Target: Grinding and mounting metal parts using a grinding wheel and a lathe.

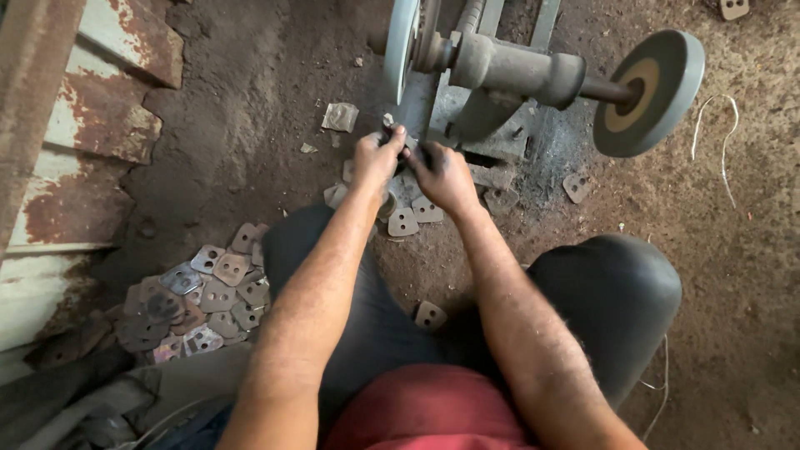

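My left hand [375, 157] and my right hand [442, 173] meet just below the left grinding wheel [401, 46] of a floor-standing grinder. Both pinch one small flat metal plate [406, 143], mostly hidden by the fingers, held close to the wheel's rim. The grinder's shaft [508, 71] runs right to a second, grey stone wheel [650, 92]. Similar square plates with holes [404, 222] lie on the ground under my hands.
A heap of several metal plates [200, 296] sits on the dirt floor at my left knee. One plate [430, 315] lies between my legs. Rusty sheet metal [92, 125] lines the left side. A thin wire [727, 142] lies at right.
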